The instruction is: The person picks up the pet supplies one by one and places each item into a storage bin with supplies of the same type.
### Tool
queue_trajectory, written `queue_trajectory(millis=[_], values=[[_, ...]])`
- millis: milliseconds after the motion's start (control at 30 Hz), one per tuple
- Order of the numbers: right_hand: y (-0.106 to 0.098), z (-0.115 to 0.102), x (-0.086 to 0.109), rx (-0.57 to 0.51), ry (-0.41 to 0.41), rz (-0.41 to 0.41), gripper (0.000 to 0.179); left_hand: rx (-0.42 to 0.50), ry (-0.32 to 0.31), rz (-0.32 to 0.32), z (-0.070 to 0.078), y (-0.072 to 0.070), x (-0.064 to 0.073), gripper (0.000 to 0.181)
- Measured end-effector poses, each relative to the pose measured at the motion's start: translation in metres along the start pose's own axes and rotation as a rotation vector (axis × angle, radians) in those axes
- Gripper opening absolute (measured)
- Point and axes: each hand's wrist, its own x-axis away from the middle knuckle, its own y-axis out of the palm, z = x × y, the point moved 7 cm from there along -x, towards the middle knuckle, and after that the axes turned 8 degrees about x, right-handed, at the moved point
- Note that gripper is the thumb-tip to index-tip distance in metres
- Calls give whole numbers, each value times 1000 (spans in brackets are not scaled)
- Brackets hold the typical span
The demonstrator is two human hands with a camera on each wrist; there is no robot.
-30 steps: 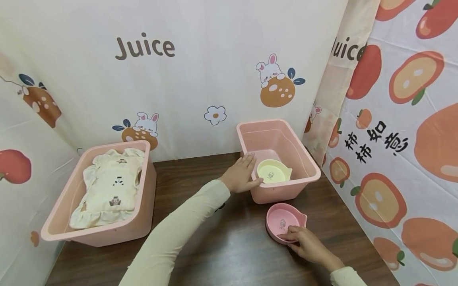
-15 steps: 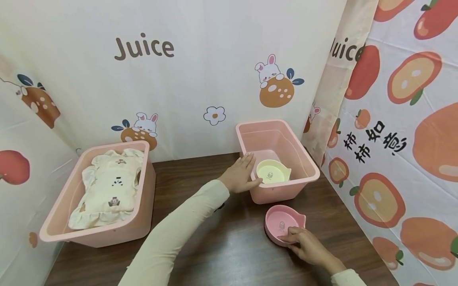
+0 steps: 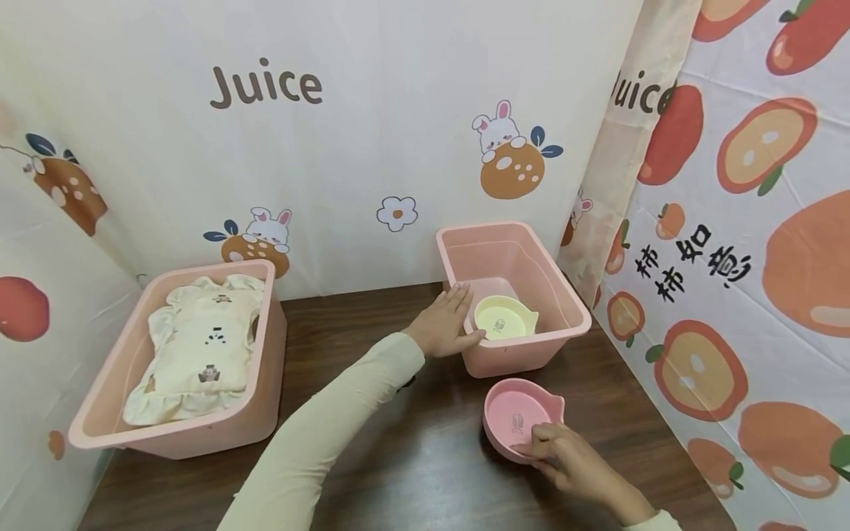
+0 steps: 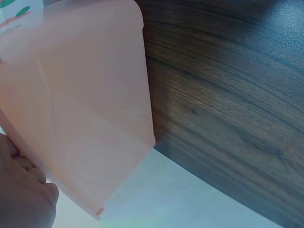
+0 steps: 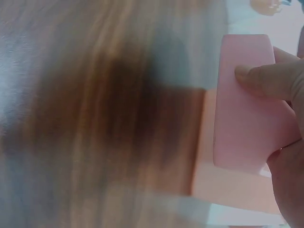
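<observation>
My right hand [image 3: 578,468] pinches the near rim of a round pink pet bowl [image 3: 514,413] that has a pointed ear. In the right wrist view, the thumb presses on the outside of the bowl's wall [image 5: 242,118]. The bowl is in front of the right pink plastic bin [image 3: 511,358]. On that bin's left rim rests my left hand [image 3: 441,324], fingers stretched along the edge and the thumb at its near corner. Inside the bin, near its front wall, lies a pale yellow bowl [image 3: 501,317] of like shape. The left wrist view shows the bin's side wall [image 4: 90,95] beside that hand.
A second pink bin [image 3: 265,354] stands at the left, holding a cream ruffled cushion [image 3: 206,339] with small bear prints. Both bins are on a dark wood table [image 3: 358,324]. Printed curtains [image 3: 392,133] enclose the back and sides.
My right hand has shifted the pink bowl slightly to the left. My left hand has kept its place on the bin's rim. The view has drifted a little.
</observation>
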Motion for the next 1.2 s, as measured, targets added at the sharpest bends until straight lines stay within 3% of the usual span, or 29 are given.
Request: queue_trajectory(millis=[400, 600, 733, 933, 1100, 1200], values=[[-52, -18, -24, 69, -45, 6, 50, 0, -8, 3, -6, -1, 0, 86], [-82, -19, -41, 108, -139, 113, 45, -8, 11, 17, -6, -1, 0, 86], [-99, -13, -52, 133, -128, 136, 31, -9, 10, 18, -6, 0, 0, 86], [-117, -1, -70, 173, -128, 145, 41, -14, 11, 19, -5, 2, -1, 86], [-122, 17, -85, 148, -81, 90, 39, 0, 23, 37, -3, 1, -1, 86], [-121, 30, -94, 130, -58, 57, 17, -1, 29, 41, -1, 1, -1, 85]])
